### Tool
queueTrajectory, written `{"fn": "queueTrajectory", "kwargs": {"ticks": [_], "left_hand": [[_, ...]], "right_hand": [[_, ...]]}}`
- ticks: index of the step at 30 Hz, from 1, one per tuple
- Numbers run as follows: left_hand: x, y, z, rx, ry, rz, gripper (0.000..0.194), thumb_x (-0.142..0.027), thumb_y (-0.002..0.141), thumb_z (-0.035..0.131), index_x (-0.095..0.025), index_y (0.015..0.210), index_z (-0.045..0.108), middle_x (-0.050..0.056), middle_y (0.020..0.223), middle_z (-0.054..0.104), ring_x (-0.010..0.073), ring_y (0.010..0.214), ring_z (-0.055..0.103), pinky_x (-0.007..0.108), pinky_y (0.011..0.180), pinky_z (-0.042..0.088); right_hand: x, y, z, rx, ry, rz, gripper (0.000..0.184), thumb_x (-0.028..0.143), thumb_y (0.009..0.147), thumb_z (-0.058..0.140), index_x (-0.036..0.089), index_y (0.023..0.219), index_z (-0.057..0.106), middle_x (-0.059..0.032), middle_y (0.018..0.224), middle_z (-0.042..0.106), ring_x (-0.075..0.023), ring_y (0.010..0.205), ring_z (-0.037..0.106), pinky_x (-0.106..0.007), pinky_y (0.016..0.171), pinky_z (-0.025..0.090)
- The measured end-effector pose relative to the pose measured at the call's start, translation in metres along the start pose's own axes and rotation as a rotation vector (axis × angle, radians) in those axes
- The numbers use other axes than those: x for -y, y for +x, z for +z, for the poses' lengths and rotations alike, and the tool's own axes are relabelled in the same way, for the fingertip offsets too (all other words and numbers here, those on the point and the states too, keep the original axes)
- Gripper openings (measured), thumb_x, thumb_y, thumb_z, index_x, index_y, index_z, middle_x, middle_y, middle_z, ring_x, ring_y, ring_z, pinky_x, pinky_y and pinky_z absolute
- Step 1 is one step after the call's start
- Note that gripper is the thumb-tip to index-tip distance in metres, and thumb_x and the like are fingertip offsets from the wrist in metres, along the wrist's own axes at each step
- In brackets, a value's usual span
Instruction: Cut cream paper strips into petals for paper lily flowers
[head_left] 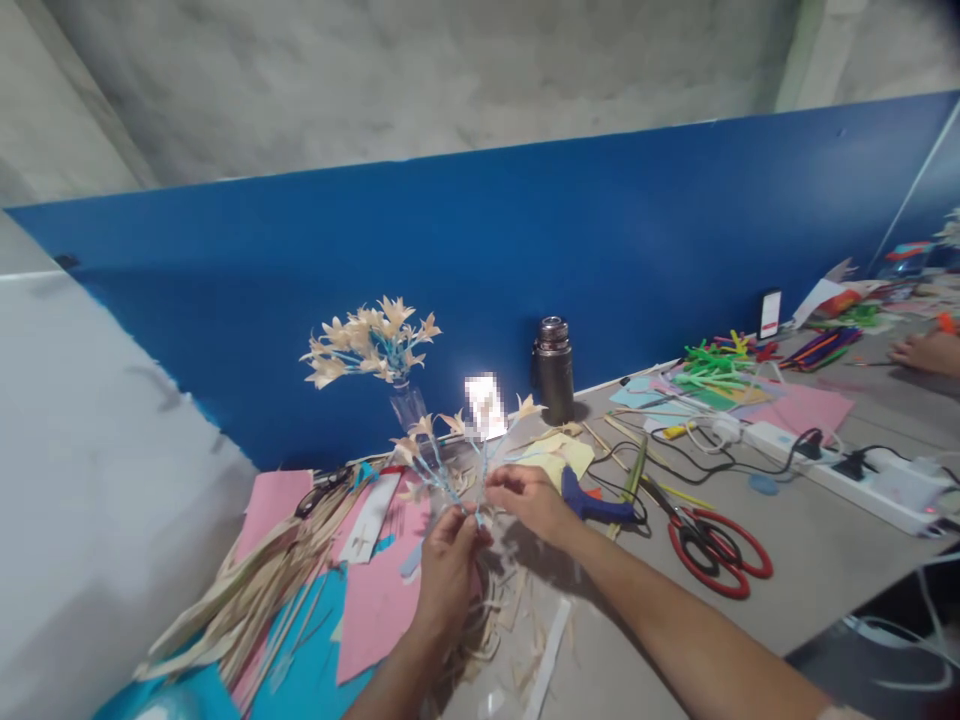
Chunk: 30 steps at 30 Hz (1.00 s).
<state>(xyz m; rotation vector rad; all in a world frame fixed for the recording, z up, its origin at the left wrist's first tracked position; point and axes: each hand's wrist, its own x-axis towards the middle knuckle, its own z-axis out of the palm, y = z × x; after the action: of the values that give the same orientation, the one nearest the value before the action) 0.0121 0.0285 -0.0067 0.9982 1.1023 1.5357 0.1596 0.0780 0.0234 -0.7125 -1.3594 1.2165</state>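
Note:
Several cream handmade flowers on pale blue stems fan upward between my hands over the table. My left hand is closed around the lower ends of the stems, thumb against fingers. Higher up and to the right, my right hand pinches a blue stem between thumb and fingertips. Behind the hands, a fuller bunch of the same cream flowers stands in a clear vase. A lit phone screen, blurred out, leans upright just beyond the held flowers.
Red-handled scissors and a blue glue gun lie right of my hands. A dark thermos stands by the blue partition. Dried husk strips cover pink paper at left. A power strip and another person's hand are at right.

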Motion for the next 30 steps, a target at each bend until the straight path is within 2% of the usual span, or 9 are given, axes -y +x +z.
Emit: {"fn": "queueTrajectory", "kwargs": {"ticks": [3,8,12,15,17,22,26,28,30], "left_hand": [[-0.002,-0.001,0.000,0.018,0.036,0.024,0.029,-0.038,0.070,0.078,-0.014,0.086,0.073,0.004,0.081,0.069,0.0133,0.067,0.062,0.026,0.068,0.053],[-0.009,-0.002,0.000,0.015,0.133,0.072,0.030,-0.043,0.073,0.074,-0.015,0.085,0.074,0.007,0.094,0.072,0.0208,0.085,0.066,0.033,0.080,0.054],[-0.012,-0.002,-0.003,0.002,0.300,0.180,0.026,-0.042,0.077,0.069,-0.017,0.075,0.072,0.005,0.080,0.069,0.0224,0.082,0.065,0.032,0.076,0.052],[-0.013,-0.004,-0.004,-0.001,0.393,0.250,0.024,-0.040,0.080,0.065,-0.018,0.073,0.072,0.003,0.072,0.067,0.0213,0.075,0.062,0.030,0.071,0.049],[-0.014,-0.006,-0.004,-0.005,0.429,0.267,0.024,-0.040,0.081,0.063,-0.019,0.074,0.072,0.003,0.072,0.067,0.0210,0.073,0.060,0.030,0.069,0.047],[-0.018,-0.009,-0.002,-0.010,0.480,0.283,0.025,-0.039,0.082,0.062,-0.019,0.070,0.071,0.003,0.072,0.067,0.0203,0.072,0.058,0.027,0.066,0.044],[-0.018,-0.008,-0.001,-0.010,0.406,0.233,0.023,-0.036,0.082,0.062,-0.017,0.075,0.072,0.004,0.074,0.067,0.0211,0.074,0.061,0.029,0.068,0.046],[-0.017,-0.007,-0.001,-0.007,0.395,0.215,0.022,-0.035,0.082,0.061,-0.017,0.074,0.072,0.004,0.073,0.066,0.0213,0.074,0.062,0.029,0.070,0.046],[-0.016,-0.006,-0.001,-0.007,0.393,0.219,0.023,-0.035,0.082,0.061,-0.017,0.071,0.071,0.004,0.071,0.066,0.0209,0.072,0.061,0.030,0.070,0.046]], "right_hand": [[0.000,-0.008,0.010,0.000,-0.096,-0.083,0.012,0.028,0.072,0.075,0.017,0.069,0.073,0.0003,0.068,0.065,-0.0135,0.064,0.056,-0.024,0.060,0.043],[0.000,-0.011,0.013,-0.055,-0.192,-0.175,0.015,0.029,0.080,0.069,0.017,0.071,0.073,-0.0019,0.072,0.066,-0.0146,0.065,0.058,-0.025,0.060,0.044],[0.000,-0.014,0.013,-0.076,-0.254,-0.260,0.016,0.031,0.081,0.071,0.019,0.072,0.073,-0.0040,0.079,0.068,-0.0174,0.073,0.061,-0.027,0.066,0.048],[0.001,-0.017,0.016,-0.061,-0.370,-0.384,0.017,0.033,0.084,0.071,0.021,0.074,0.075,-0.0044,0.075,0.069,-0.0191,0.074,0.062,-0.031,0.072,0.050],[0.001,-0.019,0.017,-0.046,-0.410,-0.417,0.016,0.033,0.086,0.070,0.021,0.077,0.075,-0.0043,0.071,0.070,-0.0190,0.070,0.063,-0.031,0.072,0.051],[0.002,-0.021,0.020,-0.078,-0.393,-0.390,0.016,0.031,0.087,0.069,0.022,0.075,0.075,-0.0045,0.075,0.069,-0.0185,0.072,0.063,-0.028,0.068,0.050],[0.001,-0.021,0.019,-0.084,-0.333,-0.280,0.019,0.033,0.084,0.070,0.020,0.070,0.073,-0.0039,0.076,0.066,-0.0164,0.066,0.061,-0.025,0.056,0.047],[-0.001,-0.022,0.018,-0.084,-0.350,-0.252,0.020,0.035,0.083,0.072,0.020,0.069,0.071,-0.0032,0.074,0.065,-0.0167,0.067,0.061,-0.025,0.058,0.048],[-0.002,-0.022,0.017,-0.029,-0.369,-0.203,0.018,0.034,0.085,0.070,0.021,0.072,0.071,-0.0017,0.072,0.065,-0.0163,0.067,0.061,-0.025,0.062,0.049]]}}
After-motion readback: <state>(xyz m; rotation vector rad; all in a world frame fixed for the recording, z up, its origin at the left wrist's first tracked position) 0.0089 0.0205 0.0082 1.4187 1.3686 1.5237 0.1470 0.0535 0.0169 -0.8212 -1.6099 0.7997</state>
